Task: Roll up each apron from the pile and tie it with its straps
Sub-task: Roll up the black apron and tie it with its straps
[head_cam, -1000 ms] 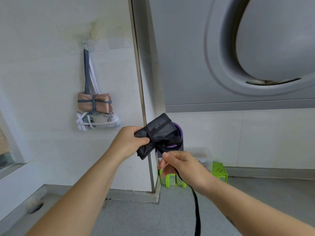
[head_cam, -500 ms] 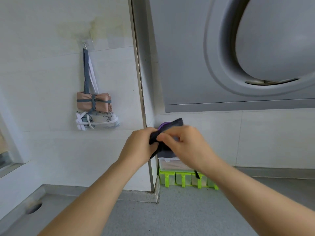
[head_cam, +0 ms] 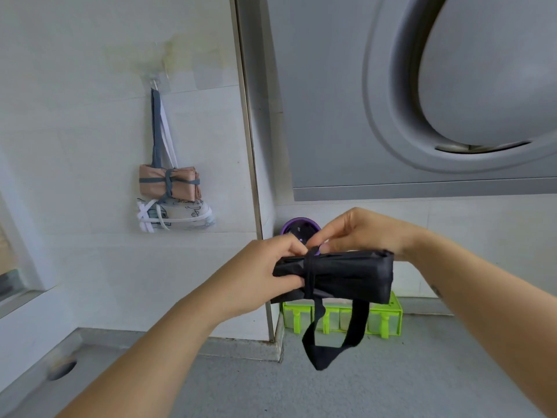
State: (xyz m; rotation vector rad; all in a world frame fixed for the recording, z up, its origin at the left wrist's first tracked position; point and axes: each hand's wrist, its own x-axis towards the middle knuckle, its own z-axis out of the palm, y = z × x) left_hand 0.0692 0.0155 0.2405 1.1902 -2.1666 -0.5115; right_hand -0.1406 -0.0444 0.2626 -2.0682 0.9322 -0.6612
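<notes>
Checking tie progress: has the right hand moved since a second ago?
Yes: right hand rose, from level with the green rack to well above it.

Your black apron roll (head_cam: pixel 346 276) now turns horizontal, strap (head_cam: pixel 310 277) wound round it; your right hand (head_cam: pixel 358 233) shifts to top, pinching strap; strap loop (head_cam: pixel 325 354) now hangs below.

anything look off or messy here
A yellowish stain discolours the wall tile just above the hook. On the rolled black apron, a long loop of strap hangs loose below the roll, not yet tucked in. Nothing looks spilled or broken.
</notes>
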